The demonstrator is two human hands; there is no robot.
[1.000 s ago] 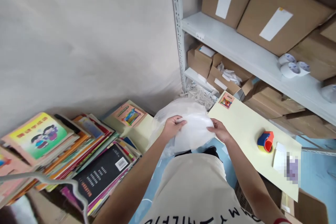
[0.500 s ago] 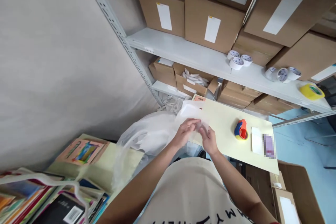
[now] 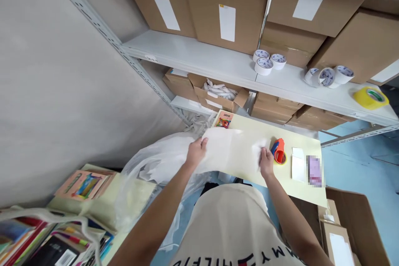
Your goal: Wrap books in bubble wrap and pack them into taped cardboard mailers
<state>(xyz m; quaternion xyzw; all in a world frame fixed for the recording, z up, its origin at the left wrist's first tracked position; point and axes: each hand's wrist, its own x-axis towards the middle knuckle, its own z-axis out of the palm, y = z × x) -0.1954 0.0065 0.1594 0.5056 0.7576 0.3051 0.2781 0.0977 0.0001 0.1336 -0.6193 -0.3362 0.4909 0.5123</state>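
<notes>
"Left hand (image 3: pixel 196 152) status?"

"Closed, thumb on top, clamped on the left edge of a white sheet (image 3: pixel 217 145). Thin, nearly see-through mid-span. Could be a flat bag; can't tell from where I stand."

"Right hand (image 3: pixel 267 162)?"

"Also closed, thumb and fingertips pinching the sheet's other end. Hands apart, sheet spanning the gap."

"Sheet position?"

"Over the left part of the cream tabletop (image 3: pixel 263 129). Can't tell if its underside touches."

"What's near the right hand?"

"Red-and-blue tape dispenser (image 3: pixel 280 144), just beside it. Contact unclear. Next along: white card (image 3: pixel 297 164), then a purple item (image 3: pixel 314 170), blurred, unreadable. Picture booklet (image 3: pixel 223 119) at the far left corner, behind the sheet."

"Left side?"

"Big plastic bag (image 3: pixel 134 174), see-through, near the left hand, white material bunched inside. Pink booklets (image 3: pixel 81 185) beyond it, books (image 3: pixel 56 251) below those."

"And the racking?"

"Upper shelf (image 3: pixel 202 52): brown cartons (image 3: pixel 202 12), several with white labels, white tape rolls (image 3: pixel 264 69) in two groups, one yellow roll (image 3: pixel 363 97) toward the right end. Lower down: open-topped carton (image 3: pixel 204 99) holding white pieces (image 3: pixel 220 90), more cartons to its right."
</notes>
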